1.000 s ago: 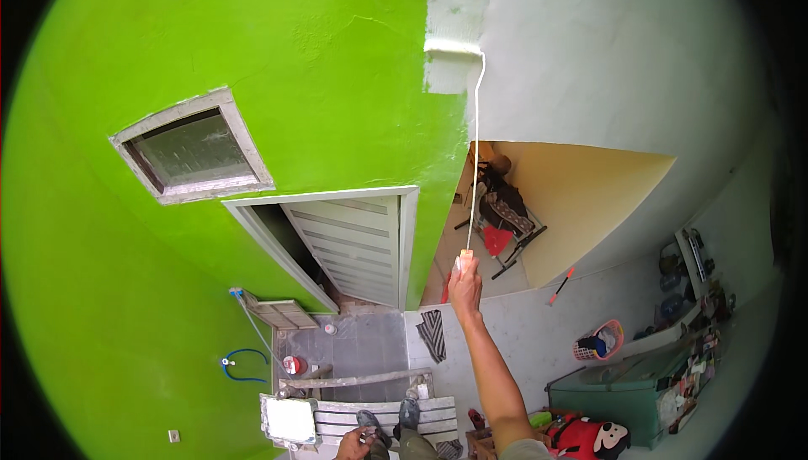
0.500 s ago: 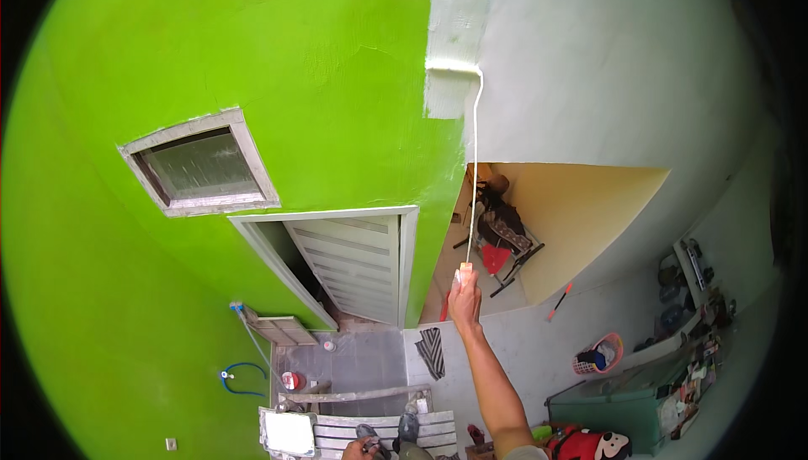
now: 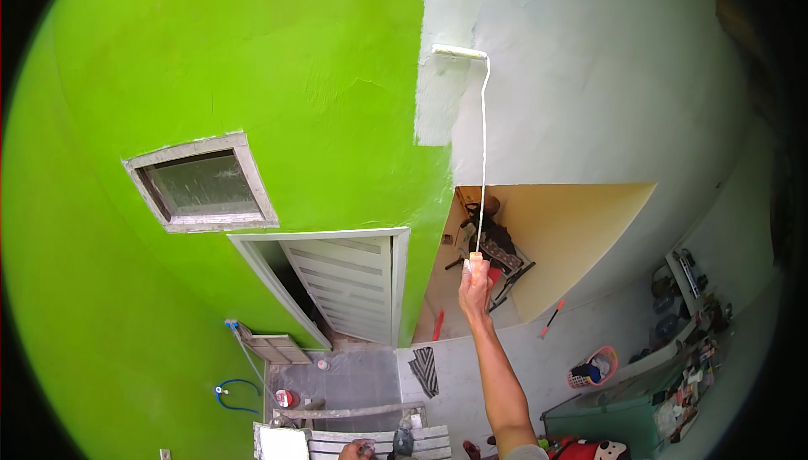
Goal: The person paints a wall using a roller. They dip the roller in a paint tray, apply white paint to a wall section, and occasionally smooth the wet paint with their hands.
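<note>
My right hand is closed around the handle of a long paint roller, with the arm stretched up and forward. The white roller head is on the pale strip of wall, just right of where the bright green paint ends. Whitish paint covers the strip beneath it, down to a stepped lower edge. At the bottom edge, my left hand is partly cut off, low over the slatted bench. Its fingers are curled; what they hold, if anything, I cannot make out.
Below me a slatted bench carries a white tray. A framed window and a white door interrupt the green wall. Right of them is an open doorway. A laundry basket and a striped cloth lie on the floor.
The roller head has moved up the pale strip and slightly right, with my right hand still around the handle. The view has tilted upward, so the wall and doors appear lower.
</note>
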A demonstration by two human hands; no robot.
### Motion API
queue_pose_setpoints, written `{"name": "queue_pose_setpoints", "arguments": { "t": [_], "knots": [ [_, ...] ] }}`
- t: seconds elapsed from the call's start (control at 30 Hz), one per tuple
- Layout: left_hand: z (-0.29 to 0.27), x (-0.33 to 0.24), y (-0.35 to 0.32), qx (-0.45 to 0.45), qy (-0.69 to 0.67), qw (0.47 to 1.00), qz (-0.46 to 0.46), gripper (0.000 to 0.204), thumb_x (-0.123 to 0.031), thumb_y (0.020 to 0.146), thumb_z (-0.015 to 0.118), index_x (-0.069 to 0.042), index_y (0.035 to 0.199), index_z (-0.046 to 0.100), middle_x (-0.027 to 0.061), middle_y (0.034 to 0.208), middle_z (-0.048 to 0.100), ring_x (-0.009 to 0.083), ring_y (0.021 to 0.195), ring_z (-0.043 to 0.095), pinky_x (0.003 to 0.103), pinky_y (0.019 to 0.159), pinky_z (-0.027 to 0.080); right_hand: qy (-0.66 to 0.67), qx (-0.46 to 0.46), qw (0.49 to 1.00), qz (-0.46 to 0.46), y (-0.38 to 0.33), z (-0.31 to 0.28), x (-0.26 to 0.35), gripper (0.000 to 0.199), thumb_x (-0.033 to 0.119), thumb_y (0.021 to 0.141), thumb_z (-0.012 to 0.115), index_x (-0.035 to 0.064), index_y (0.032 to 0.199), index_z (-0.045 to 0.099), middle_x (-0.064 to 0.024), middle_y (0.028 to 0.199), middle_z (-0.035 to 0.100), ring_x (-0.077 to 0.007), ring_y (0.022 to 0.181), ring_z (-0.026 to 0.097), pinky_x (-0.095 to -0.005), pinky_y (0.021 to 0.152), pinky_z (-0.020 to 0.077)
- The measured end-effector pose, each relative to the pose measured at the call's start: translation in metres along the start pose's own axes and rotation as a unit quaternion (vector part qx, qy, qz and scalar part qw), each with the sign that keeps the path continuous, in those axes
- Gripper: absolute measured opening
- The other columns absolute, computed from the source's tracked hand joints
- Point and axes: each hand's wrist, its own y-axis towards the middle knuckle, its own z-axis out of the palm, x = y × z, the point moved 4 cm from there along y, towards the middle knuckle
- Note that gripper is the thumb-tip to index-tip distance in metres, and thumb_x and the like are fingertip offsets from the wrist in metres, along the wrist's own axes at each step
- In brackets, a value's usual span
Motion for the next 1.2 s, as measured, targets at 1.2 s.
{"name": "queue_pose_setpoints", "arguments": {
  "t": [1.2],
  "knots": [
    [0.015, 0.007, -0.006, -0.056, 0.071, 0.993, 0.078, 0.030, -0.029, 0.097, 0.057, -0.001, 0.091, 0.065, 0.0165, 0.077, 0.065, 0.0227, 0.071, 0.054, 0.043, 0.064, 0.047, -0.031, 0.034, 0.998, 0.046, -0.031, -0.001, -0.012, 0.027, 0.017, 0.097, 0.056, -0.0018, 0.112, 0.044, -0.0328, 0.085, 0.064, -0.0525, 0.080, 0.063, -0.0574, 0.066, 0.0480]
  ]
}}
